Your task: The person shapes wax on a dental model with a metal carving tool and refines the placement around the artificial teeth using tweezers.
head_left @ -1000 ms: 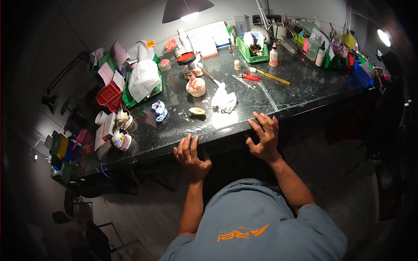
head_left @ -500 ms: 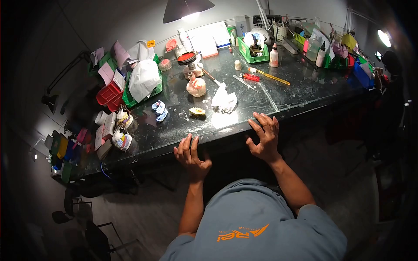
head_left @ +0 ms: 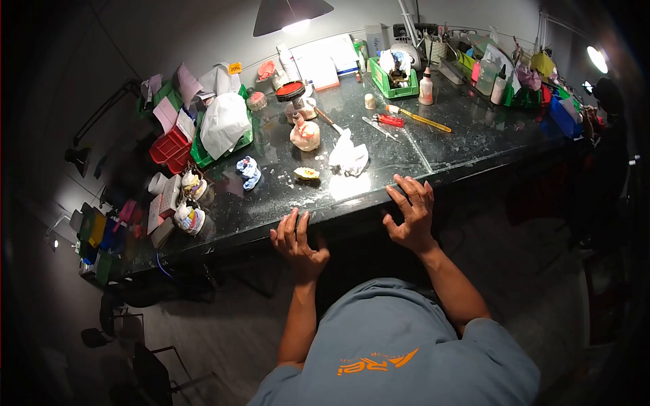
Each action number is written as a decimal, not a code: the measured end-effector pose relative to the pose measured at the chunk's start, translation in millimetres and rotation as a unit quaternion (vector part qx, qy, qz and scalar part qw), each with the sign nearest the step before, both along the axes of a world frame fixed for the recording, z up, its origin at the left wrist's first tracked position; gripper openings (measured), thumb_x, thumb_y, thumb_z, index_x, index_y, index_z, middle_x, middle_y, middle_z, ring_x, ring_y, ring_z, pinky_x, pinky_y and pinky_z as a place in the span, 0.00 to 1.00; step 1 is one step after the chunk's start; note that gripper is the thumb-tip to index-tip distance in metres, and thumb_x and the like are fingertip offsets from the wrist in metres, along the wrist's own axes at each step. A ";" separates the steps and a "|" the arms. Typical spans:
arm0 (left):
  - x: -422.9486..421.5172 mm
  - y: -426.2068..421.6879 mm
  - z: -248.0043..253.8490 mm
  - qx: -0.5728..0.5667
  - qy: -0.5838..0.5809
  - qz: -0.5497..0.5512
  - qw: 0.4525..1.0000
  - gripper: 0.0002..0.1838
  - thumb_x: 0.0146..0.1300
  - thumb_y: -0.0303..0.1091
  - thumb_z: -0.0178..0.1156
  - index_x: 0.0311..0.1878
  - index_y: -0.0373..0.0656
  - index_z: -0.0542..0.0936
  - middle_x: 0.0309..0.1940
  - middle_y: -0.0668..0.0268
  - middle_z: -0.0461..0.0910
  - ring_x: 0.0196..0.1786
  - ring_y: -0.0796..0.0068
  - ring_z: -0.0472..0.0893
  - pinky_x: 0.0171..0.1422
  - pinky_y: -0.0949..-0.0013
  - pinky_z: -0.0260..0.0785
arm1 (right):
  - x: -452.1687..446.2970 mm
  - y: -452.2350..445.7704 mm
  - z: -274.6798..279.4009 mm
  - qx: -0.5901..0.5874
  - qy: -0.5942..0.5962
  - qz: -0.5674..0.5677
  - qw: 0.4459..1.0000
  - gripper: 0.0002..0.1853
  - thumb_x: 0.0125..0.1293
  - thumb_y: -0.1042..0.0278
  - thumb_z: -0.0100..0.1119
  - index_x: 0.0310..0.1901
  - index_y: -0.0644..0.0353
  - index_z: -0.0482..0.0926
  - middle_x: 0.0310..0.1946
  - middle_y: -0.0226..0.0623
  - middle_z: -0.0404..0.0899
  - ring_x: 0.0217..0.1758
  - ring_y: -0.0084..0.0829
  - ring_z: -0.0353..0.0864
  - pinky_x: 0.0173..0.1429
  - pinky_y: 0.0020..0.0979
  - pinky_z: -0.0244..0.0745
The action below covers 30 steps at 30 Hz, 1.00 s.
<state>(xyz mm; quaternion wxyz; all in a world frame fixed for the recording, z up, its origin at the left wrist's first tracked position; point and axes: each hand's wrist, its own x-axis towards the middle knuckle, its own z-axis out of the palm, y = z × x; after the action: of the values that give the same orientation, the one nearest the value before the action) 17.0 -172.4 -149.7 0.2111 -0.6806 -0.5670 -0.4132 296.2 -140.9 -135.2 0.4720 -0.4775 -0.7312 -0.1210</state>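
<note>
My left hand (head_left: 298, 243) rests at the front edge of the dark table (head_left: 271, 196), fingers spread and holding nothing. Farther right along the same edge, my right hand (head_left: 411, 213) lies with its fingers apart, also without anything in it. Beyond the hands sits a small yellowish curved piece (head_left: 307, 173), a dental wax-up or denture part by its look. Beside it is a crumpled white tissue (head_left: 349, 157). A blue and white dental model (head_left: 249, 172) stands to the left. Behind these is a pinkish round bottle (head_left: 305, 134).
A brush (head_left: 328, 120), a red-handled tool (head_left: 390, 120) and a yellow-handled knife (head_left: 430, 122) lie farther back. A green tray (head_left: 393, 88) and a dropper bottle (head_left: 425, 89) stand behind them. More models (head_left: 189, 220) and a red bin (head_left: 172, 147) are at left. A lamp (head_left: 292, 17) hangs above.
</note>
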 end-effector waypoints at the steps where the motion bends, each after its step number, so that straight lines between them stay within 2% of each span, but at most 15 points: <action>1: -0.1 -0.2 0.0 0.001 -0.001 -0.003 1.000 0.31 0.62 0.51 0.59 0.67 0.49 0.80 0.72 0.63 0.76 0.78 0.57 0.69 0.88 0.44 0.39 | 0.1 0.1 -0.3 0.001 0.000 0.000 1.000 0.29 0.58 0.56 0.67 0.64 0.51 0.84 0.73 0.38 0.76 0.78 0.42 0.69 0.87 0.52 0.47; 16: 0.2 0.2 -0.7 -0.001 -0.004 -0.004 1.000 0.33 0.59 0.48 0.59 0.68 0.47 0.80 0.73 0.62 0.76 0.78 0.56 0.69 0.89 0.43 0.38 | 0.5 -0.8 0.4 0.000 0.006 0.000 1.000 0.29 0.58 0.56 0.66 0.63 0.50 0.84 0.72 0.39 0.76 0.78 0.42 0.70 0.86 0.52 0.48; 19: 1.3 -0.3 1.5 0.009 0.009 0.007 1.000 0.29 0.63 0.48 0.60 0.68 0.51 0.80 0.72 0.63 0.76 0.76 0.56 0.71 0.87 0.45 0.43 | 0.8 -0.9 0.2 -0.001 0.007 0.000 1.000 0.29 0.57 0.56 0.67 0.63 0.50 0.84 0.72 0.38 0.76 0.78 0.42 0.70 0.86 0.52 0.48; 30: 0.8 -1.1 2.8 0.005 0.007 0.001 1.000 0.28 0.66 0.50 0.59 0.67 0.51 0.80 0.71 0.63 0.76 0.75 0.57 0.71 0.87 0.46 0.43 | 0.9 -0.1 -0.7 -0.004 0.005 0.000 1.000 0.29 0.57 0.56 0.67 0.63 0.50 0.84 0.73 0.38 0.76 0.78 0.42 0.70 0.86 0.52 0.48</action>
<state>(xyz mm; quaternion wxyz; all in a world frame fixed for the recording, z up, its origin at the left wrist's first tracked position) 17.8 -173.5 -146.9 0.2190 -0.6818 -0.5644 -0.4107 297.1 -141.0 -135.8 0.4738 -0.4796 -0.7295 -0.1158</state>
